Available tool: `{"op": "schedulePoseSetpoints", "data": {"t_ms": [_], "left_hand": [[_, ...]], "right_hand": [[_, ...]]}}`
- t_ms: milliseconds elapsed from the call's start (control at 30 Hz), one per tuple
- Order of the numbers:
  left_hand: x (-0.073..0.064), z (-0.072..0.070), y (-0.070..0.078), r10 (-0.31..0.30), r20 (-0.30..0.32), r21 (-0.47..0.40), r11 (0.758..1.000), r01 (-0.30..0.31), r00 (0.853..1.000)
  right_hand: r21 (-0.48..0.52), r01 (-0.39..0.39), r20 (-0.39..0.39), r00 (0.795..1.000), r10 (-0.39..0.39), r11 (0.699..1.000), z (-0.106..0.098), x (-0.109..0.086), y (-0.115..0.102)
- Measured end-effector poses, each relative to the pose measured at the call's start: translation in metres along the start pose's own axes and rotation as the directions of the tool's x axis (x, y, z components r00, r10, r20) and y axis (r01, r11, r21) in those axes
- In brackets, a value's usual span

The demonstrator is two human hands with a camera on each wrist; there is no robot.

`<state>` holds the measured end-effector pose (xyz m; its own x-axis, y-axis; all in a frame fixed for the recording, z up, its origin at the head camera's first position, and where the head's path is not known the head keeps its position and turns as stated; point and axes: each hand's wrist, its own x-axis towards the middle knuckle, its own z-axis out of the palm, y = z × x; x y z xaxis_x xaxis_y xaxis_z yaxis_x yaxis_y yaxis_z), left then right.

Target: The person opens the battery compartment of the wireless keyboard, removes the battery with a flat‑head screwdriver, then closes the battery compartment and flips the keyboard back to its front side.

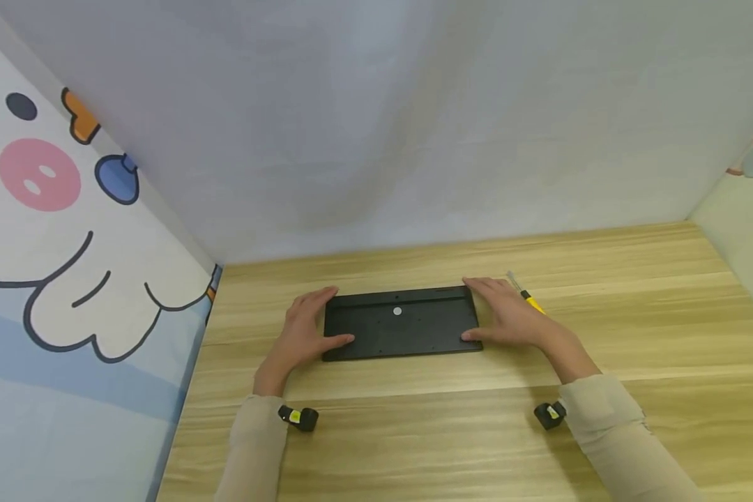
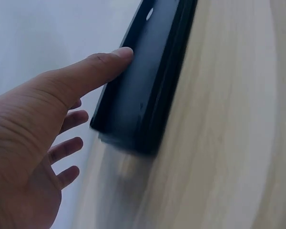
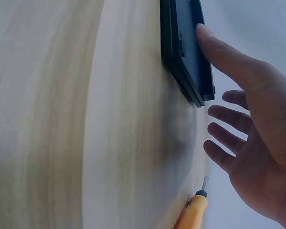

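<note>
A black keyboard [image 1: 408,328] shows its underside, with a white round sticker near its far edge and small screw holes across it. My left hand [image 1: 301,331] holds its left end, the thumb lying over the underside and the index finger at the far corner. At the other end, my right hand [image 1: 508,312] holds it the same way. In the left wrist view, the left thumb [image 2: 109,64] presses on the black surface while the other fingers spread beyond the end. The right thumb [image 3: 217,45] touches the keyboard's face in the right wrist view.
A screwdriver [image 1: 530,300] with a yellow and black handle lies on the wooden table [image 1: 414,432], just beyond the right hand. A pale curtain [image 1: 383,139] hangs behind the table, and a cartoon-printed panel [image 1: 100,293] stands along the left side.
</note>
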<state>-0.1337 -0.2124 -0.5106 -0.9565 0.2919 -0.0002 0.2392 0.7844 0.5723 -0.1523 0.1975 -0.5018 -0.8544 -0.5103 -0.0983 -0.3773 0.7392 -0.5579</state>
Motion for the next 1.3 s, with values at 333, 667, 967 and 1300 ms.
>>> {"op": "schedulePoseSetpoints", "data": {"t_ms": [333, 667, 967, 1300], "left_hand": [[0.020, 0.010, 0.024, 0.042, 0.038, 0.013, 0.999, -0.042, 0.998], [0.033, 0.028, 0.047, 0.054, 0.061, 0.032, 0.998, -0.056, 0.997], [0.051, 0.052, 0.073, 0.093, 0.071, 0.056, 0.994, -0.097, 0.993], [0.057, 0.068, 0.066, 0.101, -0.007, 0.049, 0.994, -0.100, 0.995]], "right_hand": [[-0.030, 0.080, -0.180, 0.980, -0.084, 0.996, -0.003, 0.008, -0.011], [-0.111, 0.075, -0.212, 0.973, -0.097, 0.991, 0.002, 0.021, -0.022], [-0.150, 0.078, -0.206, 0.973, -0.109, 0.986, 0.006, 0.027, -0.023], [-0.160, 0.066, -0.195, 0.976, -0.097, 0.985, 0.005, 0.034, -0.024]]}}
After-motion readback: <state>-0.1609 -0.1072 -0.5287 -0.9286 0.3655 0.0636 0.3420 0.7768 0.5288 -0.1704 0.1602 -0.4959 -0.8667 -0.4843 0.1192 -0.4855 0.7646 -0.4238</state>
